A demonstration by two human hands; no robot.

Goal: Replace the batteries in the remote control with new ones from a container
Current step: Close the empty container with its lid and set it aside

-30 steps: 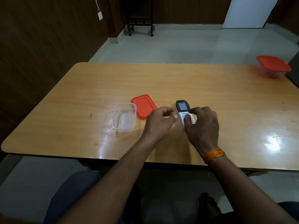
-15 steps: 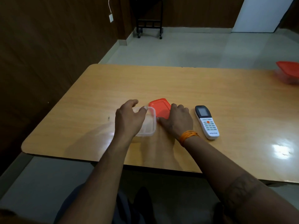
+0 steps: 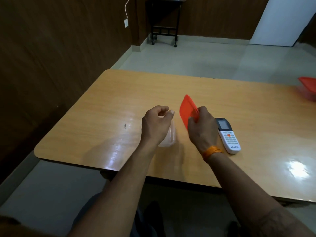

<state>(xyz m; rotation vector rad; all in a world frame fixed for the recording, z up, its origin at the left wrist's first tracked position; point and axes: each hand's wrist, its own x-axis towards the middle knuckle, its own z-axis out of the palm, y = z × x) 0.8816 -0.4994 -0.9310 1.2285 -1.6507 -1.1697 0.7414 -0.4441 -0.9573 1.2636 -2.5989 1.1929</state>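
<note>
left hand (image 3: 156, 124) mid-frame, fingers curled over the clear container (image 3: 170, 136) on the counter (image 3: 102, 117), steadying it; can't tell if they actually grip it. right of it, right hand (image 3: 201, 128) pinches the red lid (image 3: 188, 110), tilted up on edge. remote (image 3: 228, 135) lies face up just right of that hand. likely step: close the box. square the lid flat over the rim, press corners evenly.
</note>
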